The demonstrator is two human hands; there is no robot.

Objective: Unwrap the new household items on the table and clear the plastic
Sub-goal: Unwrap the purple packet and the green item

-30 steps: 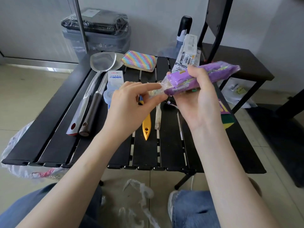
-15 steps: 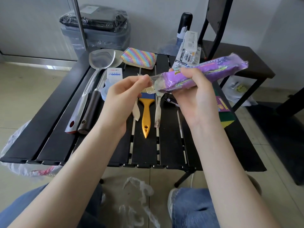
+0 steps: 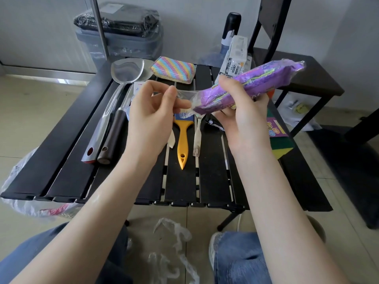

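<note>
While both hands work above the slatted table (image 3: 215, 177), parts of the scene stay covered or unclear.

Right hand: the right hand (image 3: 244, 117) grips the purple pack (image 3: 252, 85) round its lower half, fingers curled over the top, thumb hidden underneath.
Purple pack: held in the air over the table's far right part, tilted up to the right; its printing is too creased to read.
Left hand: the left hand (image 3: 151, 111) pinches the clear wrap end (image 3: 184, 97) between thumb and forefinger, just beside the pack's lower tip; the other fingers are loosely curled.
Wrap end: stretched thin and see-through, so its edges are hard to trace.
Yellow brush (image 3: 183, 138): lies on the table between the forearms, its bristle end partly covered by the hands.
White utensil (image 3: 198, 138): just right of the brush, its head hidden behind the pack.
Second pale piece (image 3: 171, 139): only a tip shows past the left wrist.
Two spatulas (image 3: 114, 111): side by side at the left, handles toward the person.
Striped sponge (image 3: 173, 70): at the far edge, still in film.
White box (image 3: 233, 58): upright behind the pack, lower part hidden.
Green-and-yellow pack (image 3: 281, 144): largely covered by the right forearm.
Loose plastic (image 3: 174, 236): on the floor between the knees, shape indistinct.
</note>
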